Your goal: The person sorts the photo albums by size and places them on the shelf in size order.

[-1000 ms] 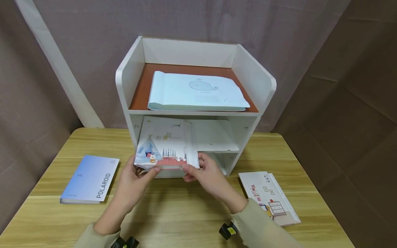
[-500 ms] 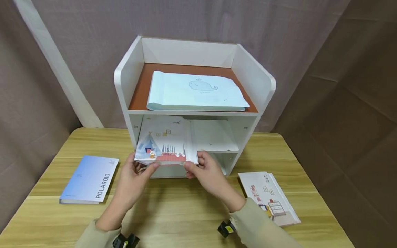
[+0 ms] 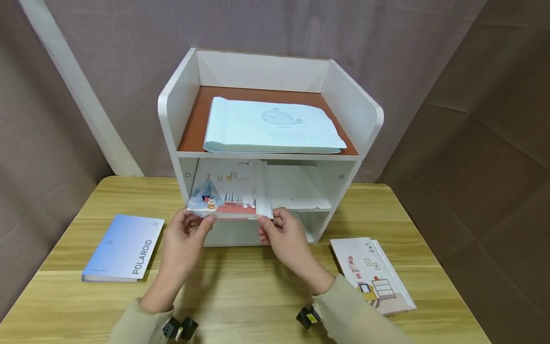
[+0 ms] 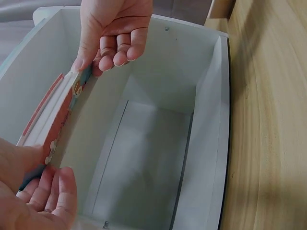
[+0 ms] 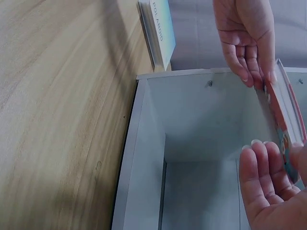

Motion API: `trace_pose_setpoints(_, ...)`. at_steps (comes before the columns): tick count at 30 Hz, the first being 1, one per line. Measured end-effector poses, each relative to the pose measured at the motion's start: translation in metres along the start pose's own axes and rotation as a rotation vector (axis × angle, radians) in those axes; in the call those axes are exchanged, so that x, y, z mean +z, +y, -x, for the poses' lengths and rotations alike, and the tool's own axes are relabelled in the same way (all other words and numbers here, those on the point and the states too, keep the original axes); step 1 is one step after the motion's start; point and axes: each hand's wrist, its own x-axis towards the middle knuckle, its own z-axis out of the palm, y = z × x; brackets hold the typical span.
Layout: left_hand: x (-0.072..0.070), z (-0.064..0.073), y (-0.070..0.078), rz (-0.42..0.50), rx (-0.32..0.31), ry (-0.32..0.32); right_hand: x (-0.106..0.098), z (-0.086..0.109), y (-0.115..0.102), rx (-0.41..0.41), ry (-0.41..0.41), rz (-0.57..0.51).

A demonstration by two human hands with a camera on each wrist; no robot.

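A picture book (image 3: 232, 193) with a blue tent and red floor on its cover lies flat, its far part inside the middle compartment of the white shelf unit (image 3: 350, 95). My left hand (image 3: 182, 241) pinches its near left corner, thumb at the near edge and fingers below. At the near right corner my right hand (image 3: 290, 241) pinches it the same way. In the left wrist view the book's edge (image 4: 60, 115) spans between both hands. The upper shelf hides the book's far end.
A whale-cover book (image 3: 275, 126) lies on the brown top shelf. On the wooden table (image 3: 245, 301), a blue POLAROID book (image 3: 122, 248) lies left and another illustrated book (image 3: 371, 274) right. Beneath the held book is the lower compartment (image 4: 144, 158).
Both hands have pushed the picture book farther into the middle compartment, so less of it sticks out. The other books have stayed in place.
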Motion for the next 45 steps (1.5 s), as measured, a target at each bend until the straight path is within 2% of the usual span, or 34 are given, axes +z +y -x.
trace_pose_setpoints(9, 0.004, -0.001, -0.003, 0.003, 0.055, 0.077, 0.005, -0.001, -0.002, 0.003, 0.087, 0.047)
trace_pose_setpoints(15, 0.004, -0.001, -0.003, 0.014, 0.062, 0.077, 0.005, -0.003, -0.001, -0.011, 0.131, 0.088)
trace_pose_setpoints(20, 0.005, 0.0, -0.002, 0.029, 0.061, 0.059, 0.002, -0.001, 0.0, -0.026, 0.108, 0.084)
trace_pose_setpoints(27, 0.004, 0.005, -0.007, 0.037, 0.026, 0.016, -0.013, 0.006, 0.002, -0.031, 0.072, 0.192)
trace_pose_setpoints(33, 0.007, 0.014, -0.012, 0.001, -0.035, -0.066, -0.036, 0.019, 0.009, 0.01, 0.06, 0.297)
trace_pose_setpoints(39, 0.018, 0.024, -0.018, -0.017, -0.074, -0.134, -0.061, 0.033, 0.018, 0.028, 0.038, 0.386)
trace_pose_setpoints(45, 0.033, 0.035, -0.024, -0.014, -0.133, -0.21, -0.086, 0.048, 0.026, 0.057, 0.049, 0.458)
